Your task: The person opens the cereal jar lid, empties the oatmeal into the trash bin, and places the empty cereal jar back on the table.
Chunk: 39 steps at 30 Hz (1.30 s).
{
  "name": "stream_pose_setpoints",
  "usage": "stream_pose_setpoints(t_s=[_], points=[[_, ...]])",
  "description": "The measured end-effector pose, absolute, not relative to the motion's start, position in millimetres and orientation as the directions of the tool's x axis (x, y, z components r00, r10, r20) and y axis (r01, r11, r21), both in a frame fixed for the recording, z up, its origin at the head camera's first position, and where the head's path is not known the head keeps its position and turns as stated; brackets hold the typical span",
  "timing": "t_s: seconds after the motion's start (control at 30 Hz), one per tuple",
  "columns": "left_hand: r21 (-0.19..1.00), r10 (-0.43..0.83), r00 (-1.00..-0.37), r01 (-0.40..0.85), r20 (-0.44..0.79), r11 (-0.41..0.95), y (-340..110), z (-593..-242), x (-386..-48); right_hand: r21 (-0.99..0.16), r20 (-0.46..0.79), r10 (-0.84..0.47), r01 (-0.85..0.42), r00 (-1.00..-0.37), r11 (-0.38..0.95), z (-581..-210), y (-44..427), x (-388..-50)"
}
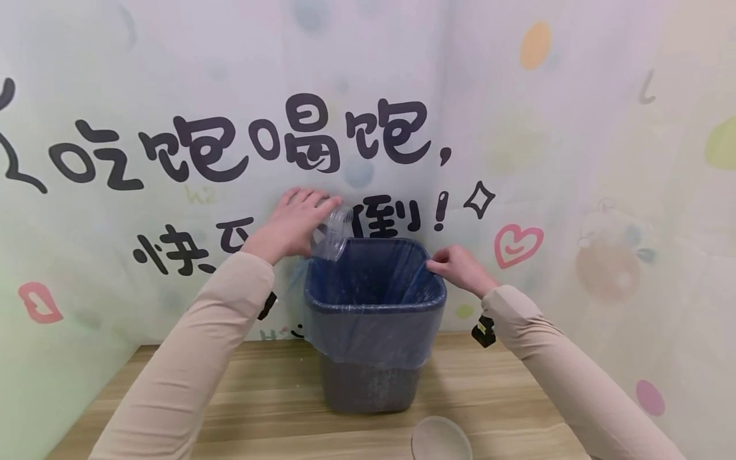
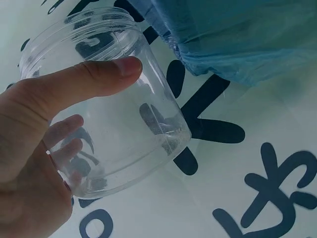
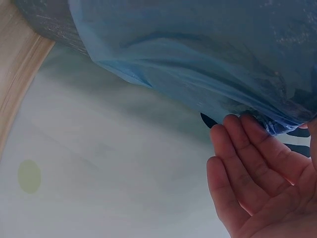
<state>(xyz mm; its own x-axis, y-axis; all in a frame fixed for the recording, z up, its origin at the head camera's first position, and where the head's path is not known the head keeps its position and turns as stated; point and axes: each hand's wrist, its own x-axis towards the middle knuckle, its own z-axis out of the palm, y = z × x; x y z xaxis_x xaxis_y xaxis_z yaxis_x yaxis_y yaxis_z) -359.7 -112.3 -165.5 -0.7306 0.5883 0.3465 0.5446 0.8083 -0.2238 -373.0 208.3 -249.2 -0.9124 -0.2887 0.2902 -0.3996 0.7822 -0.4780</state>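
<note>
My left hand grips a clear plastic jar, tilted at the back left rim of a dark trash bin. In the left wrist view the thumb lies along the near side of the jar, fingers showing through behind it. The jar has a threaded mouth, no lid, and looks empty. A translucent blue trash bag lines the bin and folds down over its outside. At the right rim my right hand pinches the bag's edge; in the right wrist view its other fingers lie beside the bag.
The bin stands on a wood-grain table. A round pale disc lies near the table's front edge. Close behind hangs a white printed cloth with black characters.
</note>
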Motion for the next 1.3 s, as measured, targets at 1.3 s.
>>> stream_pose_setpoints(t_s=[1.3], points=[[0.287, 0.43, -0.765, 0.6, 0.479, 0.747, -170.5, -194.9, -351.4, -0.579, 0.297, -0.269, -0.397, -0.916, 0.712, -261.2, 213.8, -378.2]])
